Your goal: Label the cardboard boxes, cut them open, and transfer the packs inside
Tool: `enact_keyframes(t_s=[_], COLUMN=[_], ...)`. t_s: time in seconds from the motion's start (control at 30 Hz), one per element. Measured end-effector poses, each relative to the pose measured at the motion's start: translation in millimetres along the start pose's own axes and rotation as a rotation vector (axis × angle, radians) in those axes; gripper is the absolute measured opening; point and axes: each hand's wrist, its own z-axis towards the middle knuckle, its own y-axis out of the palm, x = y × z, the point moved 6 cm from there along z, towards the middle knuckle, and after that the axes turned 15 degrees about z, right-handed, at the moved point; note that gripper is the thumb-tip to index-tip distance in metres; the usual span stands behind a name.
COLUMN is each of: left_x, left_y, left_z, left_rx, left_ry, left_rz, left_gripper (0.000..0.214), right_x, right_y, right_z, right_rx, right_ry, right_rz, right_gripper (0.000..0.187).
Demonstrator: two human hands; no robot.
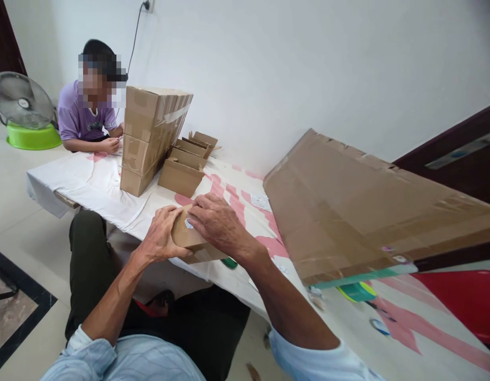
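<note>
A small brown cardboard box (201,253) is held above the near edge of the cloth-covered table. My left hand (161,233) grips its left end, thumb along the near side and fingers over the far edge. Bent over the top is my right hand (217,222), its fingers curled and pressed to the box. Beside my right fingertips a small white and blue label (188,223) shows on the box's top. The fingertips of the right hand are partly hidden, so anything small between them cannot be made out.
A tall stack of taped cartons (139,140) stands beyond, with open cartons (181,174) beside it. At right leans a large cardboard sheet (348,211), near a green tape roll (356,291) and a red chair (463,301). A person (88,114) sits across; a fan (23,103) is behind.
</note>
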Motion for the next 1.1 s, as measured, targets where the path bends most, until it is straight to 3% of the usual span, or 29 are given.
enact_keyframes(t_s=[0.4,0.57,0.73,0.83,0.93,1.03,1.1], left_x=[2,4,1,-7,-23,-38,-42], left_y=[-0.7,-3.4,-7.3,-12.5,-18.0,-21.0,-23.2], left_z=[0,-1,2,2,5,11,13], left_rx=[0.007,-0.008,-0.024,-0.044,-0.054,-0.056,-0.053], left_ry=[0.001,-0.005,-0.002,-0.006,-0.032,-0.040,-0.034], left_rz=[0.005,0.015,0.025,0.026,0.047,0.078,0.099], left_gripper=[0.113,0.114,0.113,0.111,0.106,0.101,0.099], right_x=[-5,-8,-2,20,57,96,116], right_y=[-1,-15,-50,-73,-87,-82,-65], right_z=[-5,-15,-42,-81,-147,-234,-290], right_rx=[0.025,0.213,0.526,0.701,0.855,0.963,0.988], right_ry=[-0.008,0.072,0.224,0.330,0.481,0.707,0.855], right_rz=[0.069,0.381,0.605,0.605,0.514,0.387,0.344], right_gripper=[0.018,0.019,0.014,0.015,0.019,0.024,0.028])
